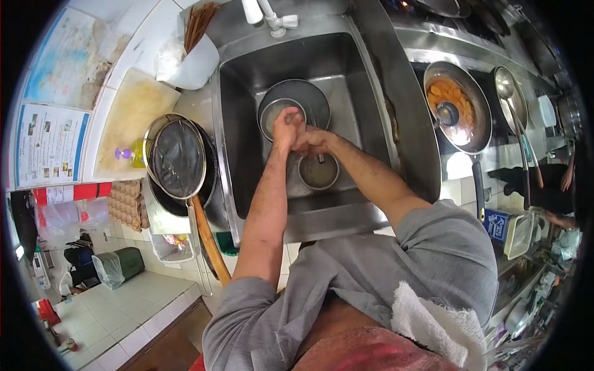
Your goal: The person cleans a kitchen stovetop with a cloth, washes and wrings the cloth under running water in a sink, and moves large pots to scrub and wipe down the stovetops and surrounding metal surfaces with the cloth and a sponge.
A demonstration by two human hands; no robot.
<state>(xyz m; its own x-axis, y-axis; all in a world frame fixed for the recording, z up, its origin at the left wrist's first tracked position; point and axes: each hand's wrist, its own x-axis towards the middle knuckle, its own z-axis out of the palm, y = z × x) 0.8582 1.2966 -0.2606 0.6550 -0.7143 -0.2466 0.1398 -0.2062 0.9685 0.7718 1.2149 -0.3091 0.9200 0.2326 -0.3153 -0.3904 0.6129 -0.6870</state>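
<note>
Both hands are low inside the steel sink (291, 226), close together and partly overlapping. My left hand (287, 127) is curled over the near rim of a round metal bowl (272, 117); what its fingers hold, if anything, is hidden. Beside the left wrist, my right hand (312, 141) is closed, and its grip is also hidden. Just below it lies a small round pan (318, 174), with a short piece of handle showing under the hand. A larger dark pan (309, 98) sits behind the bowl.
A white tap (279, 23) stands at the sink's back. To the left, a wooden-handled strainer (178, 157) rests over a dark pan. On the right are a lidded frying pan (455, 102) with orange food and a ladle (506, 86). Another person's hand (566, 179) shows far right.
</note>
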